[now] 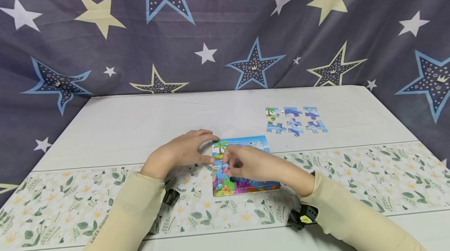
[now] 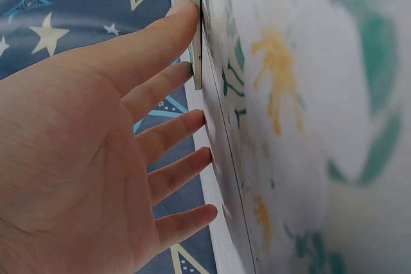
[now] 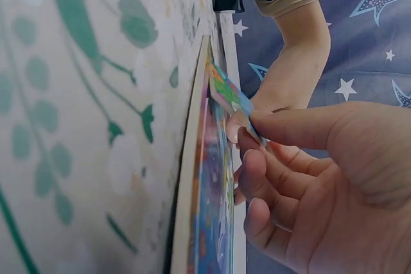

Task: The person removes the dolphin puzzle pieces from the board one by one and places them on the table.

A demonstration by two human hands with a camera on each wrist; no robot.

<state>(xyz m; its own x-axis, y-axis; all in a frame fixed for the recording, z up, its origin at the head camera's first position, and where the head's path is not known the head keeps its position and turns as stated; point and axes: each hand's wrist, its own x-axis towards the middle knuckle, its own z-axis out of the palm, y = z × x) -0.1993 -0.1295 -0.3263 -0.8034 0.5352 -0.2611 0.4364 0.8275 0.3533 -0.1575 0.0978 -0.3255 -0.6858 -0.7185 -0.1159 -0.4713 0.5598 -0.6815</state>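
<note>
A brightly coloured jigsaw puzzle board (image 1: 225,193) with an undersea and palm-tree picture lies in front of me. My right hand (image 1: 251,160) pinches a puzzle piece (image 3: 226,92) between thumb and fingers over the left part of the board; in the right wrist view the piece is tilted, its lower edge right at the board. Beside the board's left edge is my left hand (image 1: 190,147), fingers spread and fairly straight. Its thumb (image 2: 170,30) rests at that edge, the index finger at the far left corner. The right hand hides part of the picture.
Several loose puzzle pieces (image 1: 295,123) with palm and dolphin parts lie in two rows, beyond the board to the right. A floral strip (image 1: 116,200) runs across the white table (image 1: 158,118). Behind the table hangs a dark star-patterned curtain (image 1: 225,24).
</note>
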